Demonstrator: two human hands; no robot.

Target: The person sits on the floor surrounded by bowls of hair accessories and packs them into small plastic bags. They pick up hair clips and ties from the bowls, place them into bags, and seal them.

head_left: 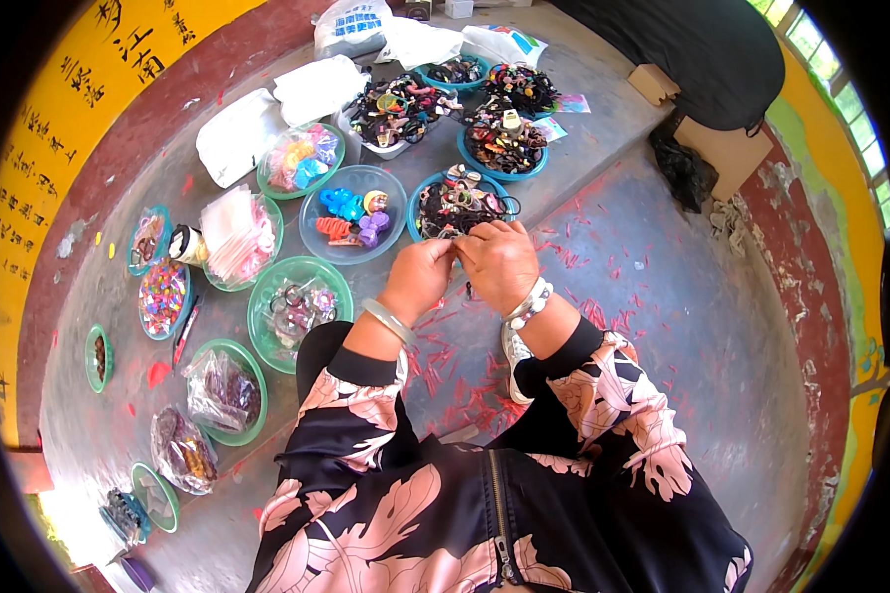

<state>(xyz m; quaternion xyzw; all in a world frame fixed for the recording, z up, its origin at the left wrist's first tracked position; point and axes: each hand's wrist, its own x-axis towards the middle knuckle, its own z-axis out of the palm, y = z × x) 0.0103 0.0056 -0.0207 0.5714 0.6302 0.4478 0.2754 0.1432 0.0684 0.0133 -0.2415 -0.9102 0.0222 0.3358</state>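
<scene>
Silver and pearl-white bracelets ring the two wrists as I watch from my remote feed: the left hand (420, 277) and the right hand (499, 262) meet fingertip to fingertip, curled tight around something too small for me to make out. I cannot tell what, if anything, is pinched between them. The hands hover just at the near edge of a blue dish of dark hair ties (455, 205), heaped with dark loops and clips. Left of that dish sits a blue dish of bright plastic clips (352, 215), and nearer the person a green dish of rings and clear packets (297, 308). More green and blue dishes of beads and bagged trinkets curve away along the concrete ledge (603, 138) toward the left, with white plastic bags (316, 87) behind them. Red paper scraps (465, 390) litter the grey floor under the forearms, which wear black sleeves printed with pink leaves (366, 405).
</scene>
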